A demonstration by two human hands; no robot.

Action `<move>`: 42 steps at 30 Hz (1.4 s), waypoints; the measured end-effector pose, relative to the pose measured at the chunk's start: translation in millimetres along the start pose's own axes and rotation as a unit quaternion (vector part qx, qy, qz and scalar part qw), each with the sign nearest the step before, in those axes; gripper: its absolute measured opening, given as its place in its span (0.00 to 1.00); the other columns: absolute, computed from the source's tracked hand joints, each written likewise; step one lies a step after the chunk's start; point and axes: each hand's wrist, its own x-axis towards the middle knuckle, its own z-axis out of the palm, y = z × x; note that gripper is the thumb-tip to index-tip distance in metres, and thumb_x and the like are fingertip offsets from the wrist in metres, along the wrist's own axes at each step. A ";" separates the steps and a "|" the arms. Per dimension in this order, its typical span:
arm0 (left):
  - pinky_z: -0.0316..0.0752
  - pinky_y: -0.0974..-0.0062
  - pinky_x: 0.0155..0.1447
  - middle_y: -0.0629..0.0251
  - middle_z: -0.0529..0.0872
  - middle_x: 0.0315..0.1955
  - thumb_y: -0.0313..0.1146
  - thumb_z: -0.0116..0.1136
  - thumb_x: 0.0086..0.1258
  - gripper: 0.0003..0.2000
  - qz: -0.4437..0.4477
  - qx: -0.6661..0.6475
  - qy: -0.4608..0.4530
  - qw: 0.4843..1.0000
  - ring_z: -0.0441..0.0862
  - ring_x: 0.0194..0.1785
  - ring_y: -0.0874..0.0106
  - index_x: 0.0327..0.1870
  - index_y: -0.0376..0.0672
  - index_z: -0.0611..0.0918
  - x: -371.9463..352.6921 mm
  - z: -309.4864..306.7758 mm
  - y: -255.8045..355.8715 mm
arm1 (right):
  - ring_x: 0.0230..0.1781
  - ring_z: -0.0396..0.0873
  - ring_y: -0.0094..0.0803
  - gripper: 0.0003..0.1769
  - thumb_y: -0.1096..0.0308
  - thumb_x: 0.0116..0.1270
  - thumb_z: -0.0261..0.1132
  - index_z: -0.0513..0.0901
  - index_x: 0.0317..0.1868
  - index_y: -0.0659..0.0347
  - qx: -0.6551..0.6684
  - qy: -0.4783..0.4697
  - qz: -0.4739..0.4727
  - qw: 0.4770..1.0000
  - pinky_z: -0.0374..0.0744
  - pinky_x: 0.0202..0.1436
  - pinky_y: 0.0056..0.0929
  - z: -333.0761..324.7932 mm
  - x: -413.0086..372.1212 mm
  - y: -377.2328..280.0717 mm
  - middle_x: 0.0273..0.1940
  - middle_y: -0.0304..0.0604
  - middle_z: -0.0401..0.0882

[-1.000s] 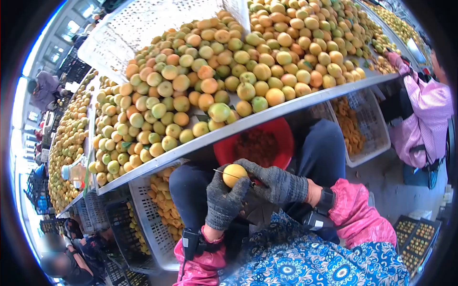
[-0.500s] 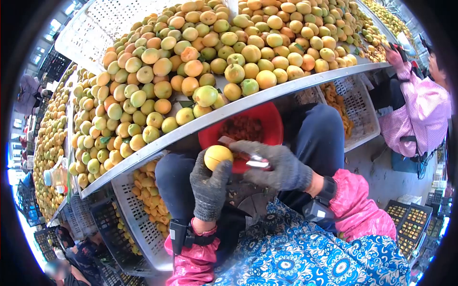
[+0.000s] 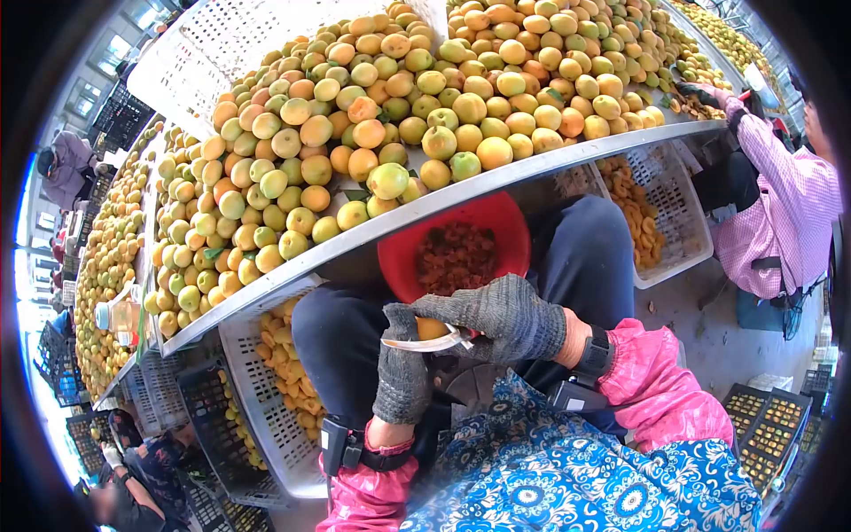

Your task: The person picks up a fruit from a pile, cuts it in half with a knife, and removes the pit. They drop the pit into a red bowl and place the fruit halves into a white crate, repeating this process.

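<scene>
My left hand (image 3: 401,372), in a dark grey knit glove, is closed around a yellow-orange fruit (image 3: 432,329), which is mostly covered by the fingers. My right hand (image 3: 505,317), gloved alike, is closed on a knife (image 3: 448,340) with a pale curved edge lying across the fruit's near side. Both hands meet at the fruit, in front of a red bowl (image 3: 517,232) that holds reddish-brown pieces (image 3: 456,257).
A metal-edged table (image 3: 461,188) heaped with apricot-like fruits (image 3: 355,133) spans the front. White crates (image 3: 253,390) of orange halves stand left and right below it. A co-worker in a pink checked top (image 3: 780,213) sits at right, reaching onto the table.
My right hand has moved left onto the fruit, bringing the knife against it. The fruit now sits lower between both hands. The co-worker's arm has shifted, and the view has moved slightly.
</scene>
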 end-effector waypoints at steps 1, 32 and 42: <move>0.79 0.73 0.38 0.63 0.84 0.32 0.44 0.41 0.80 0.20 -0.244 -0.328 -0.016 0.913 0.84 0.36 0.71 0.47 0.33 0.78 1.6 2.7 6.2 | 0.33 0.83 0.50 0.30 0.53 0.59 0.69 0.75 0.61 0.51 0.000 0.001 0.001 1.000 0.79 0.33 0.43 0.6 0.4 -1.9 0.37 0.48 0.84; 0.75 0.73 0.44 0.59 0.86 0.32 0.47 0.40 0.80 0.25 0.042 -0.093 0.105 0.989 0.82 0.35 0.70 0.39 0.32 0.83 33.1 47.3 -45.1 | 0.07 0.57 0.19 0.20 0.47 0.74 0.56 0.82 0.41 0.54 0.732 0.171 0.370 0.546 0.57 0.08 0.20 44.3 -5.2 18.2 0.16 0.27 0.68; 0.80 0.72 0.40 0.60 0.85 0.33 0.57 0.44 0.74 0.28 -0.184 -0.508 -0.007 0.841 0.83 0.35 0.66 0.43 0.37 0.82 17.9 30.6 -21.9 | 0.06 0.53 0.17 0.28 0.41 0.73 0.53 0.78 0.46 0.61 0.816 0.132 0.252 0.504 0.55 0.08 0.18 26.7 -22.0 -6.3 0.13 0.25 0.56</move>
